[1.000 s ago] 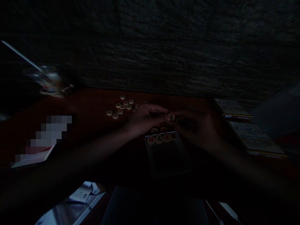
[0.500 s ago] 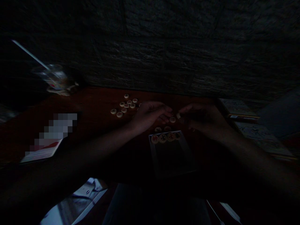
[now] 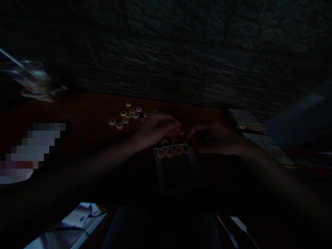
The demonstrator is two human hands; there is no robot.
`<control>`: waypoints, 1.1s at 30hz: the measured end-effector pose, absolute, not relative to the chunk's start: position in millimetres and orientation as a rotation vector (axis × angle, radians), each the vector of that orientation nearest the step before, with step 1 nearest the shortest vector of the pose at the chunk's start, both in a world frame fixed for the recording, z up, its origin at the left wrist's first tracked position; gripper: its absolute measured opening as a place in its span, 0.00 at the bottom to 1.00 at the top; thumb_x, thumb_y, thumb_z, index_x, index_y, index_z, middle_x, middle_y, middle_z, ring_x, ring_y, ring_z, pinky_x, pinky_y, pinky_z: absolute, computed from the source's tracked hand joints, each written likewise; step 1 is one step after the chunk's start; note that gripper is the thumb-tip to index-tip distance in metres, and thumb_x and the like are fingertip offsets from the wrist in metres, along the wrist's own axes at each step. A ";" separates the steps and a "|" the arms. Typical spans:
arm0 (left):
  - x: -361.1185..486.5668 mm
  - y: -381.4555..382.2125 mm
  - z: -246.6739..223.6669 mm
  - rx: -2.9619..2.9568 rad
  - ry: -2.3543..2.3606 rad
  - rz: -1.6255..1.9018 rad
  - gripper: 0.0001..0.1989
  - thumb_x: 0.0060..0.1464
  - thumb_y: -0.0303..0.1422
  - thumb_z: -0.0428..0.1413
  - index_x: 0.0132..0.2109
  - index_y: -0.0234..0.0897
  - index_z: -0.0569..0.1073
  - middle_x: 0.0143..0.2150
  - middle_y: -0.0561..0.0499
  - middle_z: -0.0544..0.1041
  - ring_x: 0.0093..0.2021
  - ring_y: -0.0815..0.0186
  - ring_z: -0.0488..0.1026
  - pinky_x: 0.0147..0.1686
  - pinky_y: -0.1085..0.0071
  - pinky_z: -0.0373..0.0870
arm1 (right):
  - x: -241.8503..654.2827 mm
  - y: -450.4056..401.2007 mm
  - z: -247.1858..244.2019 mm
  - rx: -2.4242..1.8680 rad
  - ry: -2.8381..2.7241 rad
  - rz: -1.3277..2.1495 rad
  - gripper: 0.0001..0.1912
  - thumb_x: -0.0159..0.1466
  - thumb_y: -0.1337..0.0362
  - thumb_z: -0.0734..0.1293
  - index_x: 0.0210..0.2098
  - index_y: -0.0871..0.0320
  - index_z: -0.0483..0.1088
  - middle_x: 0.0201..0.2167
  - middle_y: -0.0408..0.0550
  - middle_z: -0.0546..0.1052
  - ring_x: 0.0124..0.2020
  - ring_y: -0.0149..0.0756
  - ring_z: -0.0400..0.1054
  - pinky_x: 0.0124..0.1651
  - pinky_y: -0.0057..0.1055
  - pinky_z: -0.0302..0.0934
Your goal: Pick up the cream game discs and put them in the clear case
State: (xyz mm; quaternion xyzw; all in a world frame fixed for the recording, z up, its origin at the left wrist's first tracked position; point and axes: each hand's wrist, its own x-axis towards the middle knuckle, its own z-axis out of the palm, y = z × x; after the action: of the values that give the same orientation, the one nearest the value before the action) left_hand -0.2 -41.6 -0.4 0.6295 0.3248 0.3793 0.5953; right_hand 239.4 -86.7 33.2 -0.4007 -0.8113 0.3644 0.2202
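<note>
On the dark red table, my left hand (image 3: 160, 127) has its fingers curled together beside a round wooden piece (image 3: 181, 131). My right hand (image 3: 211, 137) reaches in from the right, thumb and fingers closed at a piece (image 3: 185, 148) by the upper right corner of a shallow box (image 3: 160, 173). Along the box's far edge lies a row of pieces, including a red-marked one (image 3: 160, 152). Two more pieces (image 3: 164, 142) rest just beyond the box. Several others (image 3: 129, 115) lie loose to the left of my left hand. The light is very dim.
A plastic cup with a straw (image 3: 35, 79) stands at the far left, near a stone wall (image 3: 155, 52). Two flat boxes (image 3: 245, 119) lie at the right. A partly blurred-out sheet (image 3: 33, 152) is at the left, and cables (image 3: 228, 231) hang below the table edge.
The whole view has shifted, so things appear farther left. My right hand has come down toward the box's corner with a piece. My left hand stays near the same piece.
</note>
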 end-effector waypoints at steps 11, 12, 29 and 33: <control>0.7 -43.7 1.0 1.451 0.783 0.865 0.10 0.60 0.37 0.64 0.39 0.33 0.82 0.39 0.44 0.86 0.35 0.64 0.83 0.36 0.71 0.80 | 237.9 -87.9 28.2 -1.142 -2.363 0.883 0.08 0.59 0.63 0.77 0.39 0.53 0.84 0.37 0.43 0.85 0.36 0.36 0.78 0.37 0.30 0.67; 0.8 -43.9 1.6 1.451 0.792 0.861 0.10 0.60 0.37 0.64 0.39 0.33 0.82 0.38 0.44 0.86 0.35 0.64 0.83 0.36 0.71 0.80 | 237.6 -88.2 28.3 -1.149 -2.367 0.882 0.08 0.59 0.63 0.77 0.39 0.53 0.84 0.37 0.44 0.85 0.37 0.37 0.78 0.37 0.29 0.67; -1.8 -41.4 8.7 1.530 0.845 0.922 0.09 0.61 0.35 0.61 0.40 0.33 0.82 0.39 0.44 0.86 0.36 0.64 0.83 0.38 0.69 0.80 | 238.3 -84.4 27.7 -1.216 -2.178 0.891 0.13 0.62 0.54 0.76 0.43 0.54 0.84 0.39 0.46 0.86 0.37 0.39 0.80 0.39 0.32 0.70; -9.6 -33.0 15.5 1.570 0.981 1.129 0.10 0.63 0.34 0.59 0.40 0.33 0.83 0.37 0.45 0.86 0.32 0.66 0.81 0.34 0.72 0.78 | 243.6 -71.2 14.1 -1.311 -1.875 0.583 0.14 0.66 0.54 0.71 0.33 0.57 0.82 0.31 0.48 0.83 0.32 0.38 0.77 0.35 0.32 0.67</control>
State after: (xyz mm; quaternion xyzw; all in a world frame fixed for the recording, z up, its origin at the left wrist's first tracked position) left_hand -9.6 -33.0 15.5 0.6401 0.3999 0.4604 0.4673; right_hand 243.6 -71.2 14.1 -0.5135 -0.7346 0.2284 0.3803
